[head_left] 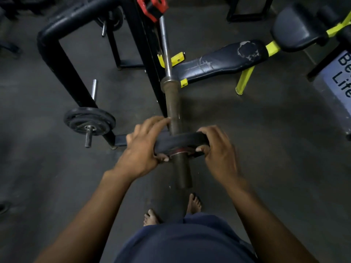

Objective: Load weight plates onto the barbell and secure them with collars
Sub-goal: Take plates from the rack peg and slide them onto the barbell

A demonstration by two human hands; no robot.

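Left hand (142, 147): yours grips the weight plate (180, 142) at its left rim, fingers over the top, thumb beneath.
Right hand (216, 149): grips the right rim, thumb on the near face.
Weight plate: seen edge-on, threaded on the barbell (171, 103) sleeve, short of the inner collar stop.
Hidden: plate's markings unreadable; hands blurred.
Cut off: red collar (152, 6) at the top edge; bench (218, 59) lettering.
Stored plates (89, 121): left peg.
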